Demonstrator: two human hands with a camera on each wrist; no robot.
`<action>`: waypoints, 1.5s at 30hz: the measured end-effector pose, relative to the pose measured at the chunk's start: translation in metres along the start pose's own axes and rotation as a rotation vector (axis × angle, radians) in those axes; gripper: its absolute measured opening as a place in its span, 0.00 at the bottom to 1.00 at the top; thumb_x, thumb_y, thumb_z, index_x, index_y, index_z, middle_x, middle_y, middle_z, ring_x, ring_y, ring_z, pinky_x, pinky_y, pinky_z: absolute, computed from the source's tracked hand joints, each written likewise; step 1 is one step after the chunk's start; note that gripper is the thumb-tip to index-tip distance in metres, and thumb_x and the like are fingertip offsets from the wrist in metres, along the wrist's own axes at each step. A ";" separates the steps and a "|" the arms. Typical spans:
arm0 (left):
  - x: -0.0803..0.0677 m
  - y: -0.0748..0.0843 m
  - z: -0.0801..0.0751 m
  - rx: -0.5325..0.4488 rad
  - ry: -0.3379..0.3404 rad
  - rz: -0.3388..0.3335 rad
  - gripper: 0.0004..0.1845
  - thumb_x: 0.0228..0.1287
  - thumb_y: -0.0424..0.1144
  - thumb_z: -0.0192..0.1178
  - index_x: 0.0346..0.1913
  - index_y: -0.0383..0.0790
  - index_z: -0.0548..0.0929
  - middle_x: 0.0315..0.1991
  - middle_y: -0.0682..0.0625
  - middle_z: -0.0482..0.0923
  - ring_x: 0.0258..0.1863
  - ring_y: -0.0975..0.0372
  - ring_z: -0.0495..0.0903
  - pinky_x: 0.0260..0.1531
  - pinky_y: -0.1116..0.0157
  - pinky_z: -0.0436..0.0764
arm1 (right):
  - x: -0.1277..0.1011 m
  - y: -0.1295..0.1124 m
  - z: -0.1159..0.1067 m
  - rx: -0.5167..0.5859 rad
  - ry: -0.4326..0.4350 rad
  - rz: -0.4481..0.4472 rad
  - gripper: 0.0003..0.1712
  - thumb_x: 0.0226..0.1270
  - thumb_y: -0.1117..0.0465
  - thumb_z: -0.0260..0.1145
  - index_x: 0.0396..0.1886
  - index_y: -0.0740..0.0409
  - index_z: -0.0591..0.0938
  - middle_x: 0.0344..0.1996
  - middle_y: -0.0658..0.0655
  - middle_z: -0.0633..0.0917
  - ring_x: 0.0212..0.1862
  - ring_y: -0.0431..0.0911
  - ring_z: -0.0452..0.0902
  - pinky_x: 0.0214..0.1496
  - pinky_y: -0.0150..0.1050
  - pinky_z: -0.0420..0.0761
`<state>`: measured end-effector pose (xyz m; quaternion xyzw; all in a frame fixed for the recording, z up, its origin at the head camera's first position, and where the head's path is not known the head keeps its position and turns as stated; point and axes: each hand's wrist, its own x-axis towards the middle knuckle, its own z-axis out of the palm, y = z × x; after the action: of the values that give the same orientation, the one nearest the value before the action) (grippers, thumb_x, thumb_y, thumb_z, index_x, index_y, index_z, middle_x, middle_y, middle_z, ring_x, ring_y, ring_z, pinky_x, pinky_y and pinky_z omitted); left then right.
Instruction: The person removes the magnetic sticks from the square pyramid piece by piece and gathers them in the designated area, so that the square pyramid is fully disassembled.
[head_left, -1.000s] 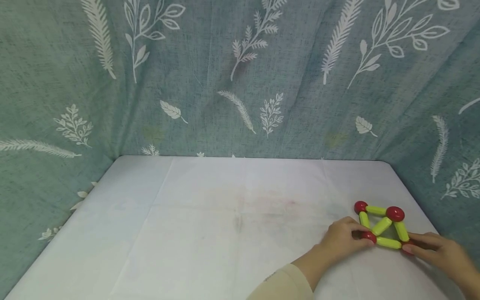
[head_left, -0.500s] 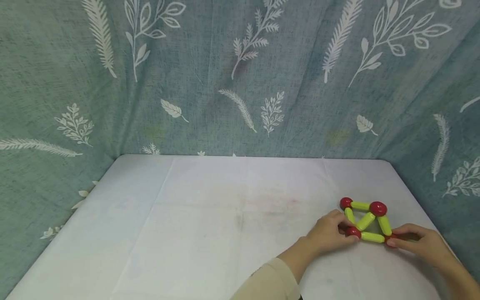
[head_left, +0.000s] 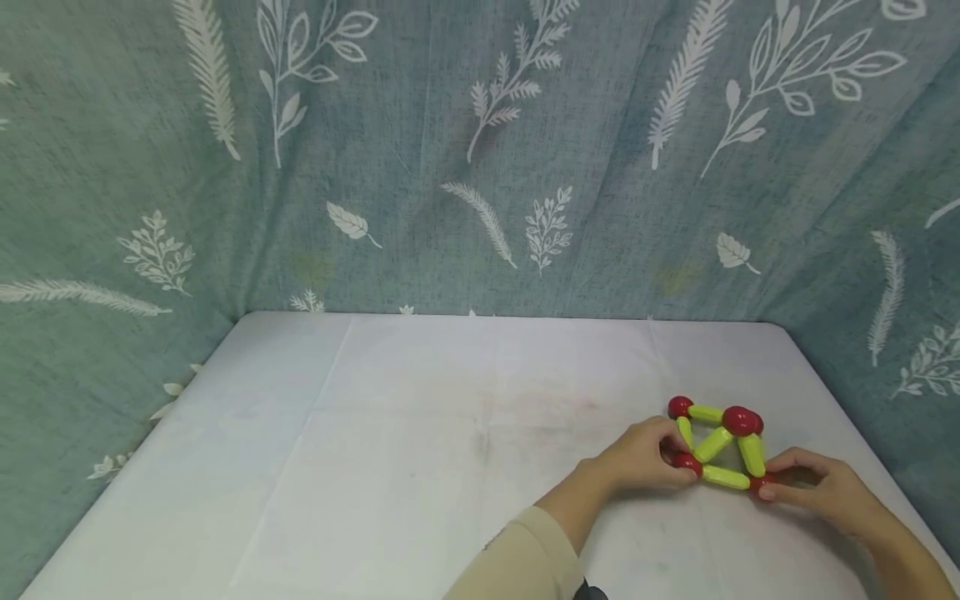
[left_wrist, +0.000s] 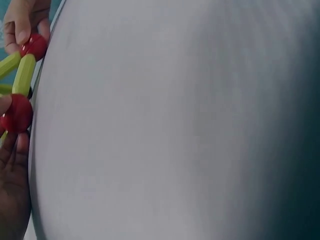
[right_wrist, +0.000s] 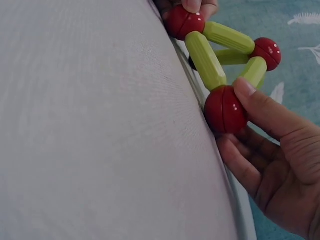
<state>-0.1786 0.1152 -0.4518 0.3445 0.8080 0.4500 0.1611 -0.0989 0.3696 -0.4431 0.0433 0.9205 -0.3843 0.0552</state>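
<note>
Toy frame (head_left: 716,442) of green rods w/ red balls sits on tabletop (head_left: 420,467), near right edge. Left hand (head_left: 645,457) pinches near-left ball (head_left: 685,463); right hand (head_left: 813,492) pinches near-right ball (head_left: 759,482). Fingers of both hands curled tight on balls.

Makeshift recording booth, likely indoor home-style setup. Teal curtain (head_left: 480,150) with white leaf and fern print fills top of frame, wraps down left and right edges. White cloth-covered table (head_left: 390,467) fills lower centre, fold creases visible. No furniture, windows or appliances in view.
</note>
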 end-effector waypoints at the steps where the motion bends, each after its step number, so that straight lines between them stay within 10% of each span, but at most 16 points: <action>1: -0.001 -0.001 -0.001 -0.010 -0.007 -0.007 0.11 0.52 0.38 0.69 0.36 0.47 0.77 0.33 0.63 0.71 0.32 0.76 0.71 0.33 0.80 0.74 | 0.000 -0.001 0.001 -0.002 -0.017 -0.003 0.21 0.55 0.57 0.72 0.44 0.67 0.80 0.33 0.46 0.82 0.34 0.30 0.72 0.35 0.28 0.75; 14: -0.013 -0.016 -0.019 -0.102 -0.056 -0.022 0.12 0.50 0.34 0.70 0.36 0.43 0.78 0.32 0.60 0.73 0.30 0.75 0.73 0.33 0.79 0.76 | 0.006 -0.017 0.021 0.084 -0.119 0.012 0.20 0.56 0.56 0.71 0.42 0.65 0.78 0.33 0.52 0.79 0.34 0.37 0.72 0.36 0.31 0.76; 45: -0.069 -0.051 -0.069 -0.100 0.087 -0.009 0.12 0.51 0.34 0.71 0.35 0.42 0.78 0.34 0.56 0.75 0.32 0.72 0.74 0.35 0.75 0.79 | 0.033 -0.066 0.070 0.204 -0.110 -0.181 0.18 0.52 0.58 0.74 0.39 0.61 0.79 0.36 0.55 0.79 0.39 0.41 0.71 0.39 0.30 0.76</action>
<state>-0.1901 0.0064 -0.4603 0.3124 0.7924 0.5035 0.1449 -0.1347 0.2749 -0.4500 -0.0559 0.8725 -0.4809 0.0661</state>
